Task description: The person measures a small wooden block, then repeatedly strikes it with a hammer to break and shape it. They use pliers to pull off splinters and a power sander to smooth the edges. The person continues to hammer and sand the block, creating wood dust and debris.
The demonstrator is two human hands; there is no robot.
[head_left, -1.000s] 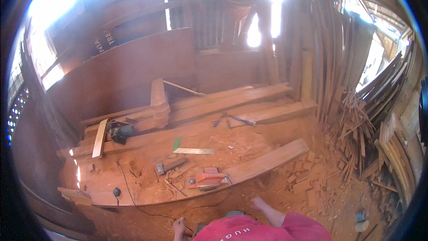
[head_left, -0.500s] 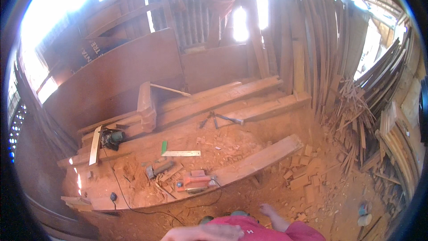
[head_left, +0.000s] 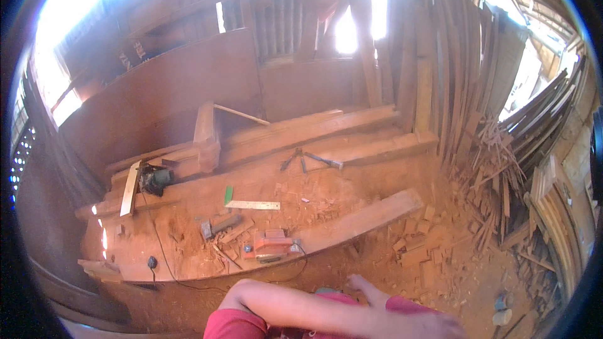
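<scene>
My left forearm crosses in front of my red shirt, and my left hand (head_left: 436,326) lies against my right sleeve (head_left: 408,304). Motion smears its fingers. My right hand (head_left: 363,284) hangs in front of me, fingers loosely apart, with nothing seen in it. Beyond the hands, on a low wooden bench (head_left: 383,215), sits a red corded power tool (head_left: 273,248). A try square with a green handle (head_left: 254,205) lies behind it. Left of the red tool rests a grey block-like tool (head_left: 220,226) among wood offcuts.
A dark green power tool (head_left: 155,179) stands at the left by a pale board (head_left: 130,188). A hammer (head_left: 323,161) lies farther back near long timbers (head_left: 301,130). Offcuts (head_left: 418,251) litter the floor at right, below leaning planks (head_left: 556,116). A black plug (head_left: 152,262) lies front left.
My left arm has swung across my body to the right, its hand reaching my right sleeve. My right hand has shifted slightly left and up in the picture. The tools remain in place.
</scene>
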